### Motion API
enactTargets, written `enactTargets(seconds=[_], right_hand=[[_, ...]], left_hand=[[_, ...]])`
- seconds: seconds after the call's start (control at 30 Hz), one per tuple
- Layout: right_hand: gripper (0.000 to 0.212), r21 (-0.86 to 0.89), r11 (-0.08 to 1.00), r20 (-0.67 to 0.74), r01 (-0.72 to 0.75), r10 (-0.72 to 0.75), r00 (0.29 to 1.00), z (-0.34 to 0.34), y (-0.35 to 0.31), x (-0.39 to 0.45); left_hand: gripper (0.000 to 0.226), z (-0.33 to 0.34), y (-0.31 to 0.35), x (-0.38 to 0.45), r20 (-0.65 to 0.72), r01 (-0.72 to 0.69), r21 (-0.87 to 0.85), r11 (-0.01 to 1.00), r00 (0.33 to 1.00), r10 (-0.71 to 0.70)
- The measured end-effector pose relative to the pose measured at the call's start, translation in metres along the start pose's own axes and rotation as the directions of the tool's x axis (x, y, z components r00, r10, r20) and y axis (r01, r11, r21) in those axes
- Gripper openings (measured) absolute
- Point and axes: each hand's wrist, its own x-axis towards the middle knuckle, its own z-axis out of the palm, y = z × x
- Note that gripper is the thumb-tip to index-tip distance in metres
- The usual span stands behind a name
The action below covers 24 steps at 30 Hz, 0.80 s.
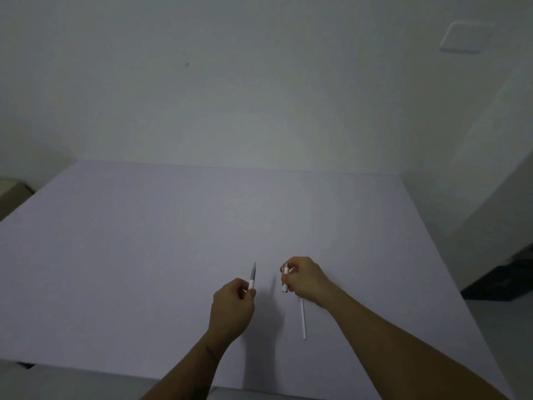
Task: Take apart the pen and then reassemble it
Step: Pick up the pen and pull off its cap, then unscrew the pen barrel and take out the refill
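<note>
The pen is in pieces over a pale lilac table (144, 255). My left hand (232, 308) pinches the front section of the pen (252, 277), white with a grey grip and a pointed tip aimed up and away. My right hand (305, 280) holds the white rear barrel (285, 277), upright between fingers and thumb, with its clip end at the top. A thin white refill tube (302, 319) lies on the table just under my right wrist, pointing toward me. The two hands are a short gap apart.
A plain white wall rises behind the table, with a switch plate (465, 37) at the upper right. Dark objects (501, 281) sit on the floor to the right of the table. A beige thing (13, 192) shows past the table's left edge.
</note>
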Motion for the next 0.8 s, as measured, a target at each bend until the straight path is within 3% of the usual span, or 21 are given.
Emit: enactTargets(seconds=[0.37,0.67,0.8], right_hand=[[0.014,-0.348,0.933,-0.060,-0.091,0.074,0.995,0.043,0.031,0.017],[0.017,-0.381,0.917,-0.144,-0.116,0.065,0.987,0.054,0.042,0.019],[0.032,-0.359,0.926,-0.123,-0.113,0.073,0.990,0.051,0.041,0.020]], left_hand=[[0.005,0.004,-0.020,0.016,0.132,-0.001,0.083,0.997,0.991,-0.010],[0.006,0.007,-0.028,0.024,0.196,0.002,0.091,0.996,0.980,-0.019],[0.006,0.008,-0.023,0.028,0.203,0.016,0.070,0.997,0.979,-0.030]])
